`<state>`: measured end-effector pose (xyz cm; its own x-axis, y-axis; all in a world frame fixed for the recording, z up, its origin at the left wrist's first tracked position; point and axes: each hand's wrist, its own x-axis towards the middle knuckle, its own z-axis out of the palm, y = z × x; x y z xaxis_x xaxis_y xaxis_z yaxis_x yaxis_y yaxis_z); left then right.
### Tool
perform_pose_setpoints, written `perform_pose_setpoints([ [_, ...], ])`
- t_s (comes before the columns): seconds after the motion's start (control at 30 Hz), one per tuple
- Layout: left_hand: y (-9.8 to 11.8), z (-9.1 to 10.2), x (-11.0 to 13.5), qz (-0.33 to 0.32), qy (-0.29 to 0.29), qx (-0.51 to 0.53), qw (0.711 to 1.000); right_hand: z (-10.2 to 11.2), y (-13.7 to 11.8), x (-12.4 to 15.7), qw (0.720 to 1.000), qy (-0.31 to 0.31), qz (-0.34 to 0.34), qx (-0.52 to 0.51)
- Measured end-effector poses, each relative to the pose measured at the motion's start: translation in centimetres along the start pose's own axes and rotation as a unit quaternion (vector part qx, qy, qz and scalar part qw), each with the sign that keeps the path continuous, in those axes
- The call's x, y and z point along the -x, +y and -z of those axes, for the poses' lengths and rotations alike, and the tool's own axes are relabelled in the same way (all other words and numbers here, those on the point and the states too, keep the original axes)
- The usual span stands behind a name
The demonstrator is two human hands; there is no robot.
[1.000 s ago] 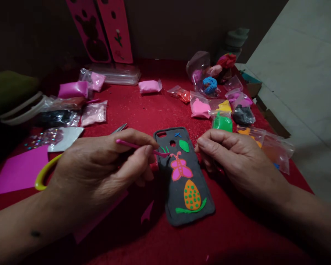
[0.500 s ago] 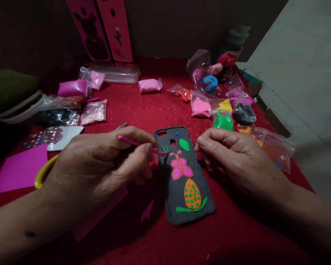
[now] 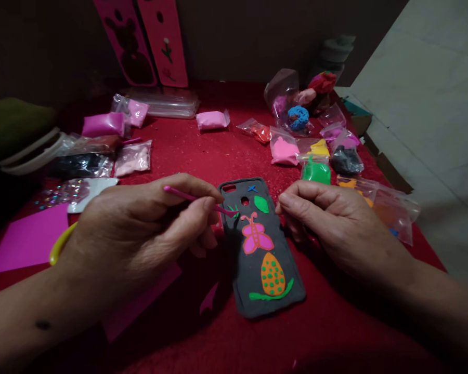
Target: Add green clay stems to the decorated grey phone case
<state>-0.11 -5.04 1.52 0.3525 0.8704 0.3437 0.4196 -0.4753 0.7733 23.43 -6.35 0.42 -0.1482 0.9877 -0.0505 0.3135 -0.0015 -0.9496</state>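
Note:
My left hand point(image 3: 152, 223) is closed in a pen-like grip around a thin pink modelling tool point(image 3: 179, 193). The tool's tip meets the thin green clay strands point(image 3: 234, 209) on a dark grey phone case point(image 3: 249, 270), which lies flat. A pink and orange clay butterfly point(image 3: 257, 238) decorates the case's middle. Below it is an orange clay oval point(image 3: 273, 272) with green dots; a green leaf point(image 3: 261, 204) and a blue star-like piece point(image 3: 251, 188) sit near the top. Pinched shut beside the case's right edge, my right hand point(image 3: 320, 213) hides whatever its fingers hold.
Bags of coloured clay stand at the right, including a green one point(image 3: 315, 170) and a pink one point(image 3: 284, 149). More packets, such as a magenta one point(image 3: 103, 124), lie at the left. Scissors with a yellow handle point(image 3: 60, 244) and pink paper point(image 3: 27, 239) are by my left wrist.
My left hand has shifted slightly, and the tool's tip has moved a little up along the green strands. The right hand stays in place.

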Motion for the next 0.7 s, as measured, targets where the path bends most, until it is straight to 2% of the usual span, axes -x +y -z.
perform_pose_setpoints([
  [0.57, 0.5, -0.27, -0.35, 0.022, -0.018, 0.024, 0.999, -0.07, -0.03, -0.06, 1.0, 0.006, -0.001, -0.006],
  [0.63, 0.55, -0.01, -0.44, 0.036, -0.014, 0.034, 0.999, -0.12, -0.06, 0.01, 1.0, 0.006, -0.005, -0.01],
  [0.7, 0.44, 0.57, -0.66, 0.085, 0.007, 0.079, 0.993, -0.13, -0.12, 0.08, 1.0, 0.006, -0.013, -0.015],
])
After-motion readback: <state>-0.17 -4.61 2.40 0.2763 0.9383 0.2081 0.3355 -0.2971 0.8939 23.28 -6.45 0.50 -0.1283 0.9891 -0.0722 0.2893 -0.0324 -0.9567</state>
